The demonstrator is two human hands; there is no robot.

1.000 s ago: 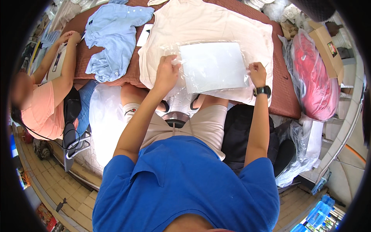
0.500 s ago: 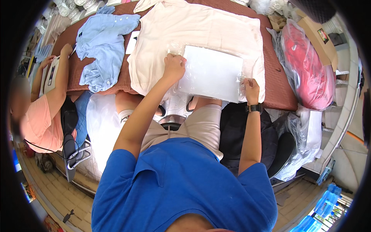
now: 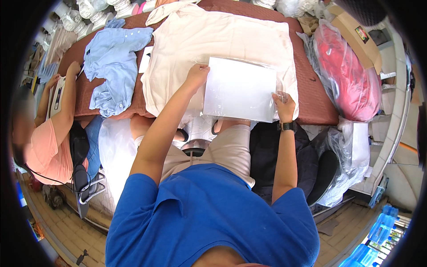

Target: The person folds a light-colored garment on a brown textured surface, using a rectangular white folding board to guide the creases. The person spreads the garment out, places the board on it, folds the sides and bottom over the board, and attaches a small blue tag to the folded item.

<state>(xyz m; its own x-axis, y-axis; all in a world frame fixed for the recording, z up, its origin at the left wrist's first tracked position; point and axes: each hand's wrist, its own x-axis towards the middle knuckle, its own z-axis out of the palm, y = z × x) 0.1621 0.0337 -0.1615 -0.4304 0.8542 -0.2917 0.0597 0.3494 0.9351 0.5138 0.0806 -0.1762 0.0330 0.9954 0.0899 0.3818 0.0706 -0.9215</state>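
Observation:
A white rectangular sheet [image 3: 240,86] lies inside a clear plastic bag [image 3: 201,98], over the near part of a pale cream garment [image 3: 222,35]. My left hand [image 3: 197,74] pinches the bag at the sheet's upper left edge. At the lower right, my right hand [image 3: 283,107], with a dark watch on the wrist, grips the bag's other side between thumb and fingers. The bag's near edge hangs over the table's front edge, above my lap. The cream garment is spread out on a brown cloth-covered table [image 3: 316,104].
A light blue buttoned garment [image 3: 113,66] lies on the table's left. At the right is a red bundle in clear plastic [image 3: 344,73], beside a cardboard box [image 3: 356,38]. Left of me, a person in a peach shirt [image 3: 49,149] holds a pale item. A black bag [image 3: 282,155] sits by my right side.
The bag with the sheet has come slightly nearer to me, both hands still on it. My right hand has turned, its fingers now curled over the bag's side. The whole view has shifted slightly.

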